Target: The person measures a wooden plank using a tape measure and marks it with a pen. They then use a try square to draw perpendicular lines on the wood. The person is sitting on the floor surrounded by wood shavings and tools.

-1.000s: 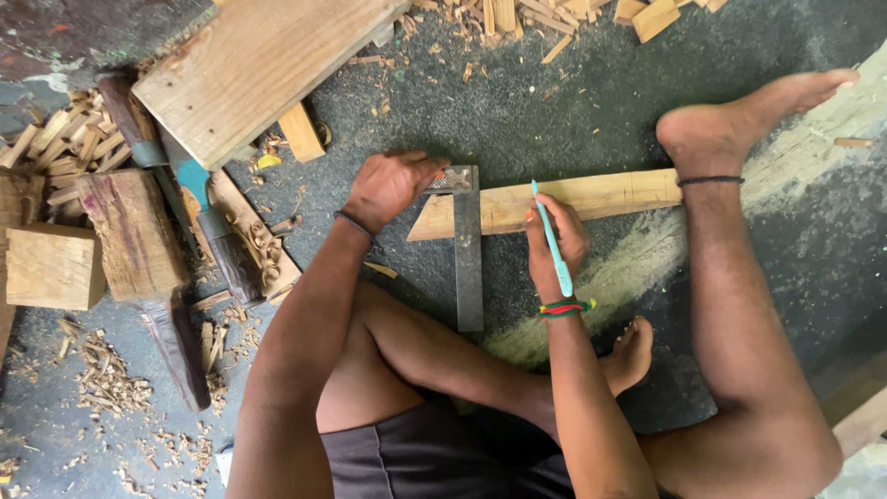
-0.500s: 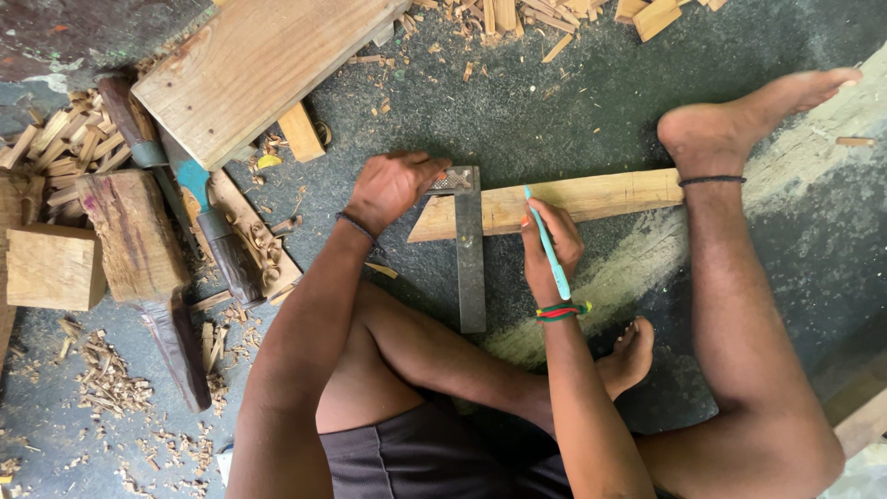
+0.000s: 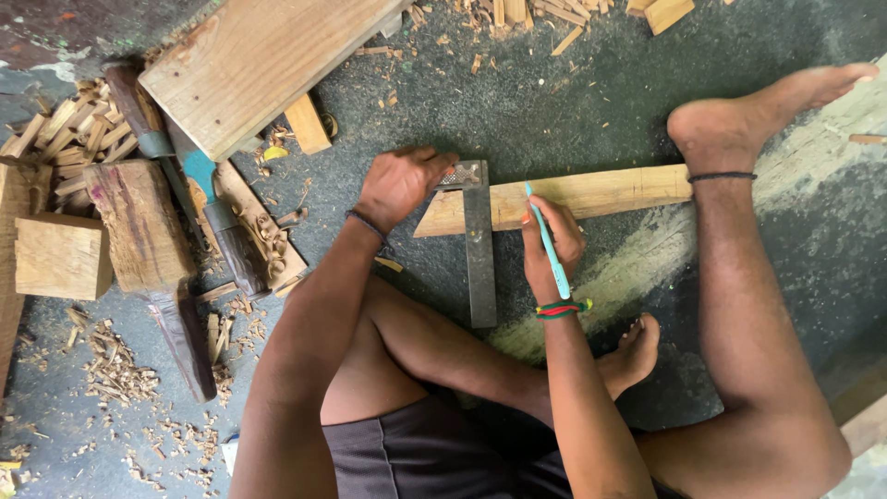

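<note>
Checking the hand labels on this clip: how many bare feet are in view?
2. One foot rests on the right end of the wood strip; the other foot lies tucked below the right hand. None seems hidden.

Pale rough-sawn wooden strip (image 3: 591,196), matt, splintery at the cut end. Dull grey metal try square (image 3: 479,245), worn blade, patterned stock. Smooth turquoise plastic-looking pencil (image 3: 550,249). Dark rough concrete floor (image 3: 554,102), dusty, scattered wood chips (image 3: 115,370).
</note>
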